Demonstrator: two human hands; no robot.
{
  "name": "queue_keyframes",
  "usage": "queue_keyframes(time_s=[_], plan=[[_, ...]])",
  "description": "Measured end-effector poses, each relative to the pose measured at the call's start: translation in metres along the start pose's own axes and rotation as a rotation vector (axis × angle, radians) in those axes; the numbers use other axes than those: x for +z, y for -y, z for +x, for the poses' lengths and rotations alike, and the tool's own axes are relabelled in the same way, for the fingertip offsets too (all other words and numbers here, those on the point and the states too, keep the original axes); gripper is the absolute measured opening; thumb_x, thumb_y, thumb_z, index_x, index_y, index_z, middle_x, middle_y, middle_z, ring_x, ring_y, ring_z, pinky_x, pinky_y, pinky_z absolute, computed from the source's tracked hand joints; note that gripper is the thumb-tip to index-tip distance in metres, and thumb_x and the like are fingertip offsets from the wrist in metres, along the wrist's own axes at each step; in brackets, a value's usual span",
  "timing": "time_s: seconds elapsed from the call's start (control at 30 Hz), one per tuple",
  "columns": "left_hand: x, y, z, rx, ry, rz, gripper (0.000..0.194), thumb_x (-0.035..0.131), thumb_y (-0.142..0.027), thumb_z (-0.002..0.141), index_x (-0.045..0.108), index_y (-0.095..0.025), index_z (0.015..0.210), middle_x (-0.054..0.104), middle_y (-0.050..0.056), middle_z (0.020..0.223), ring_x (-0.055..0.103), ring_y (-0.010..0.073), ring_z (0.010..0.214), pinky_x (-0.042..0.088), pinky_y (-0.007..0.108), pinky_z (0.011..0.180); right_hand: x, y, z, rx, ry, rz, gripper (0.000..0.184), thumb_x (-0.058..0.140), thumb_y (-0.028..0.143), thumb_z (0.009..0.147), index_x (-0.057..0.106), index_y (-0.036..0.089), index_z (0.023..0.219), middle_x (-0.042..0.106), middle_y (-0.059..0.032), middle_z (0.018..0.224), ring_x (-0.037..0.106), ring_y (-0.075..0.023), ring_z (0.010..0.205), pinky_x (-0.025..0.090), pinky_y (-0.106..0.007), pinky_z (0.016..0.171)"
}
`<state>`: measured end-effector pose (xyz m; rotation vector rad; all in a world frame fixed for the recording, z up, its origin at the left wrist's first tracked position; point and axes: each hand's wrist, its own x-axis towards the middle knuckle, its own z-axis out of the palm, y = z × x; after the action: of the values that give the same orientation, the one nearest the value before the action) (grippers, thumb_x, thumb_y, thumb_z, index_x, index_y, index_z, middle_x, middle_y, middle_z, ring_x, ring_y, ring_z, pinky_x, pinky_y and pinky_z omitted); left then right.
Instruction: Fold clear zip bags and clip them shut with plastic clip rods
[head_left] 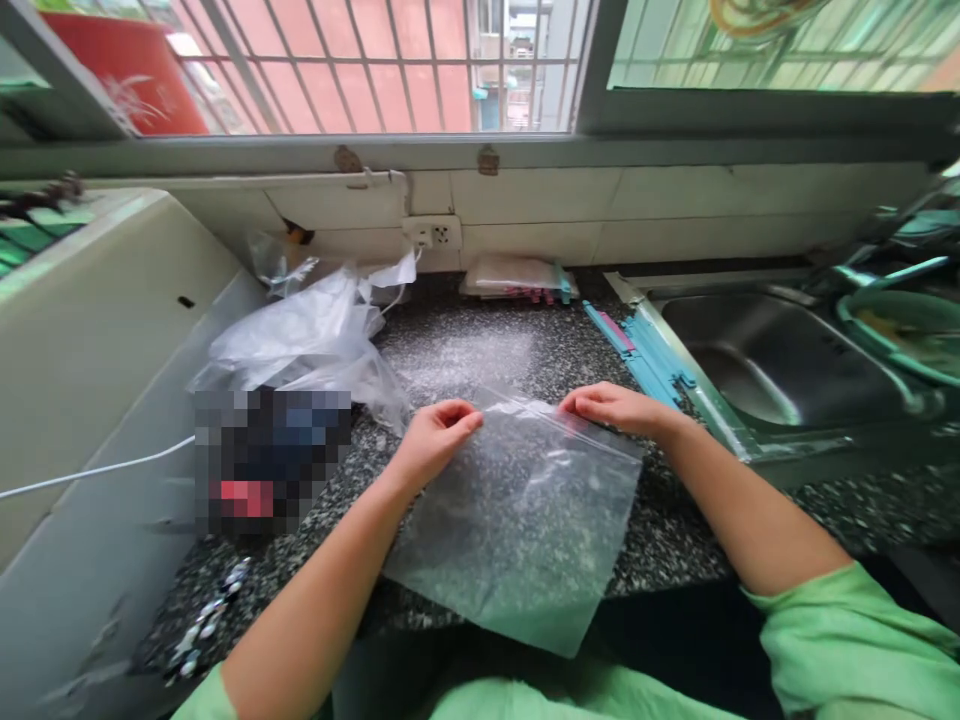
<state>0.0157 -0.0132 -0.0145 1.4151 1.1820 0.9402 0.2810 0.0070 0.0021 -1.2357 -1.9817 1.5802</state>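
Zip bag (525, 530), one, clear plastic, closure strip along its upper edge; speckled countertop (457, 350) visible through it; lower part reaching past the counter's front edge, toward the wearer. Sink (780, 350), one, stainless steel, to the right; green basket (862, 340), round, at the sink's far right side, with yellowish-brown contents too blurred to identify. Flat clear packet (517, 275), lying by the tiled wall; pink and blue pieces showing at its right end. Plastic bags (300, 325), crumpled heap, translucent, at left; contents, if any, cannot be told. Red container (127, 75), pale leaf pattern, at the window, upper left.

Left hand (439, 435), bare; thumb and fingertips pinched together on the bag's upper edge, near its left end; right hand (619, 408), bare; fingers bent, pinching the same edge farther right, short of the right corner. Bag position: between the two hands at the top, its sheet spreading below them.

Further items: blue strips (649, 355), loose bunch with one pink piece, between right hand and sink; pixelated dark item (277, 440), red patch at its near end, left of left hand; wall socket (435, 232), white, above the counter.
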Motion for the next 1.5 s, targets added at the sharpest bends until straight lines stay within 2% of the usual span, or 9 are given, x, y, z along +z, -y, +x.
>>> queue_keyframes(time_s=[0.1,0.2,0.37,0.5,0.6,0.9,1.03,1.27,1.5], plan=[[-0.002,0.000,0.002,0.021,-0.107,-0.035,0.025,0.063,-0.038,0.063,0.056,-0.015,0.056,0.045,-0.005,0.047,0.037,0.0069,0.046,0.029,0.020,0.046,-0.008,0.001,-0.006,0.005,-0.015,0.098,0.073,0.042,0.079,0.065,0.067,0.015,0.093,0.069,-0.0062,0.080,0.060,-0.0153,0.070,0.043,-0.026,0.061],[0.000,0.002,0.003,0.021,-0.175,-0.114,0.023,0.063,-0.036,0.064,0.054,-0.016,0.057,0.048,-0.005,0.045,0.041,0.0076,0.044,0.033,0.021,0.046,-0.009,0.004,-0.009,0.013,-0.074,0.099,0.065,0.058,0.069,0.062,0.062,0.018,0.102,0.070,-0.0049,0.081,0.061,-0.0151,0.072,0.044,-0.025,0.062],[-0.001,0.004,0.003,0.043,-0.218,-0.253,0.016,0.060,-0.032,0.064,0.058,-0.016,0.063,0.054,-0.003,0.049,0.046,0.0084,0.043,0.038,0.022,0.047,-0.008,0.002,-0.001,0.069,-0.322,0.101,0.037,0.073,0.044,0.058,0.064,0.016,0.079,0.064,-0.0006,0.065,0.058,-0.0119,0.060,0.045,-0.026,0.060],[-0.002,0.002,0.003,-0.012,-0.128,-0.367,0.021,0.060,-0.034,0.063,0.053,-0.016,0.056,0.060,-0.001,0.060,0.049,0.0086,0.045,0.039,0.022,0.046,-0.006,0.001,0.002,0.021,-0.412,0.100,0.028,0.072,0.039,0.057,0.062,0.016,0.069,0.060,0.0012,0.062,0.054,-0.0098,0.057,0.043,-0.025,0.056],[-0.004,0.002,0.005,-0.048,-0.075,-0.337,0.031,0.064,-0.045,0.064,0.052,-0.016,0.060,0.053,-0.003,0.051,0.045,0.0076,0.042,0.034,0.021,0.043,-0.003,0.003,0.001,-0.009,-0.375,0.078,0.026,0.072,0.039,0.058,0.062,0.017,0.067,0.060,0.0013,0.062,0.053,-0.0099,0.057,0.042,-0.025,0.056],[-0.010,0.001,0.009,-0.017,-0.159,-0.211,0.039,0.068,-0.052,0.059,0.049,-0.017,0.060,0.040,-0.007,0.041,0.033,0.0055,0.038,0.024,0.020,0.040,-0.005,-0.003,0.005,-0.030,-0.414,-0.001,0.032,0.069,0.046,0.060,0.062,0.016,0.068,0.055,0.0019,0.058,0.046,-0.0094,0.054,0.034,-0.024,0.051],[-0.012,0.000,0.008,-0.099,-0.067,-0.123,0.038,0.070,-0.050,0.056,0.055,-0.015,0.060,0.039,-0.007,0.042,0.030,0.0048,0.039,0.019,0.020,0.040,-0.005,-0.002,0.004,-0.061,-0.495,0.030,0.031,0.069,0.045,0.060,0.061,0.016,0.067,0.055,0.0014,0.060,0.045,-0.0094,0.055,0.034,-0.024,0.052],[-0.012,0.004,0.009,0.021,-0.194,-0.081,0.030,0.069,-0.042,0.059,0.056,-0.016,0.056,0.042,-0.006,0.045,0.030,0.0052,0.043,0.020,0.022,0.043,-0.003,-0.002,0.006,-0.068,-0.577,0.016,0.030,0.066,0.046,0.063,0.059,0.017,0.062,0.052,0.0018,0.057,0.043,-0.0097,0.055,0.036,-0.025,0.054],[-0.008,0.005,0.009,0.039,-0.208,-0.106,0.030,0.070,-0.042,0.059,0.056,-0.016,0.057,0.043,-0.006,0.045,0.031,0.0053,0.043,0.022,0.021,0.043,-0.002,-0.004,0.008,-0.153,-0.724,0.076,0.029,0.067,0.046,0.063,0.057,0.018,0.064,0.050,0.0026,0.057,0.043,-0.0093,0.054,0.038,-0.025,0.054]])
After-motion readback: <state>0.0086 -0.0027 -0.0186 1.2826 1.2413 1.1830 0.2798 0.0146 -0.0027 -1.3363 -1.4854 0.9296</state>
